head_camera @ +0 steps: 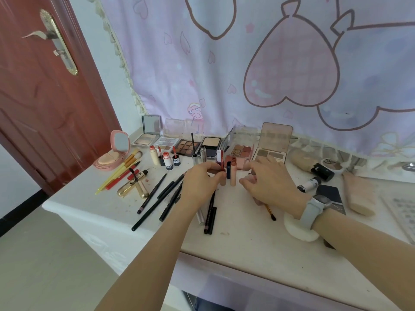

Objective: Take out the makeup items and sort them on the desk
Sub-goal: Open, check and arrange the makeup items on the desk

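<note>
A pale bench (235,239) stands against a lilac curtain (224,63) printed with hearts, a red-brown door (45,97) to my left. At the middle of the bench my left hand (202,182) curls its grip round a small tube with a dark red cap (221,161), holding it upright among a few standing lip tubes (233,173). My right hand (269,182) hovers just beside them, fingers loosely bent; whether that grip pinches anything I cannot tell. A grey watch (314,209) sits on that wrist.

Under and before my hands lie dark pencils (157,191) scattered slantwise, and a brush (269,212) pokes out below my right palm. Behind the tubes a row of open palettes (186,147) runs along the curtain's foot. Left of them stand little red-capped bottles (167,161); further left lie a gold tube (132,189), yellow-handled brushes (125,167) and a pink cushion compact (112,153) with its mirror up. To the right lie a white puff (296,230), a black-capped tube (310,184) and a beige tube (359,196).
</note>
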Demonstrator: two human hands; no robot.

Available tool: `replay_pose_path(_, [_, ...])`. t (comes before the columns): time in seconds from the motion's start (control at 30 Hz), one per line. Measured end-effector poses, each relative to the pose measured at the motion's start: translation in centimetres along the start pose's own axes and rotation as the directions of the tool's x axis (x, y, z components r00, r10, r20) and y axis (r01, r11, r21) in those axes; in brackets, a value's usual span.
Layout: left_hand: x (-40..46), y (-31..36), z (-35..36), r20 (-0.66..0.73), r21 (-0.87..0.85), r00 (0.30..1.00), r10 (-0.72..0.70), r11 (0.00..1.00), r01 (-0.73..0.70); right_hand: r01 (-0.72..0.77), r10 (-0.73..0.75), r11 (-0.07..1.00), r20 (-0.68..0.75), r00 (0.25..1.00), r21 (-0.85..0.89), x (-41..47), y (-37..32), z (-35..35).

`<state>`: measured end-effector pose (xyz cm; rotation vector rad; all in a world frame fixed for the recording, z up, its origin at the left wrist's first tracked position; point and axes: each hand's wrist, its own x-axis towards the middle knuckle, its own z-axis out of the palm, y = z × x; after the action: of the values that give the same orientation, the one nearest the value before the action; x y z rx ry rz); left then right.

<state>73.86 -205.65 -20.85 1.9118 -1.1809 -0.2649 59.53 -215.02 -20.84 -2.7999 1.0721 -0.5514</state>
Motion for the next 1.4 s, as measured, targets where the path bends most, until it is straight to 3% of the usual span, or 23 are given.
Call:
replay_pose_path(0.17, [-0.2,0.1,-0.2,-0.002,-0.01,1.0,-0.02,1.0,0.02,0.119,-0.109,0.967,0.053,0.993,-0.224,-1.0,-0.1,0.5])
replay_pose_path(0.5, [-1.7,0.2,-1.0,-0.049,-0.009,0.999,-0.023,1.0,0.023,0.03,-0.021,0.969,0.038,0.999,-0.247,-1.8,-1.0,-0.2])
replay_pose_path(0.63, [-3.4,0.2,-1.6,-0.077,-0.004,0.997,0.008,1.0,-0.008,-0.003,-0.006,0.995,0.086,0.996,0.103,-2.2,-0.4,-2.1])
replay_pose_path(0.7, [-4.8,0.5,-1.7,-0.069,-0.019,0.996,0.052,0.998,-0.054,-0.065,0.029,0.935,0.109,0.994,0.349,-3.0,0.0,-3.3])
replay_pose_path(0.8, [-6.7,1.5,-2.0,-0.075,-0.101,0.99,0.115,0.987,-0.123,-0.207,0.121,0.685,0.17,0.978,0.698,-4.2,0.1,-5.3])
replay_pose_path(0.9, [-8.9,2.7,-1.7,-0.029,-0.222,0.985,0.167,0.96,-0.17,-0.343,0.166,0.267,0.308,0.937,0.901,-5.4,0.0,-6.4])
replay_pose_path(0.93, [-9.6,3.1,-1.4,0.006,-0.249,0.982,0.187,0.952,-0.179,-0.357,0.169,0.176,0.329,0.929,0.917,-6.0,-0.4,-6.6])
replay_pose_path(1.03, [-11.1,3.8,-0.3,0.068,-0.229,0.976,0.205,0.956,-0.185,-0.374,0.184,0.219,0.338,0.923,0.901,-7.8,-1.5,-6.1])
replay_pose_path(1.27, [-13.7,3.6,0.7,-0.032,-0.089,0.959,0.281,0.955,-0.283,-0.431,0.103,0.228,0.419,0.902,0.873,-10.1,-2.4,-5.7])
replay_pose_path(1.4, [-14.1,4.2,0.8,-0.019,-0.108,0.965,0.263,0.959,-0.263,-0.358,0.058,0.249,0.355,0.933,0.9,-11.0,-2.3,-5.4])
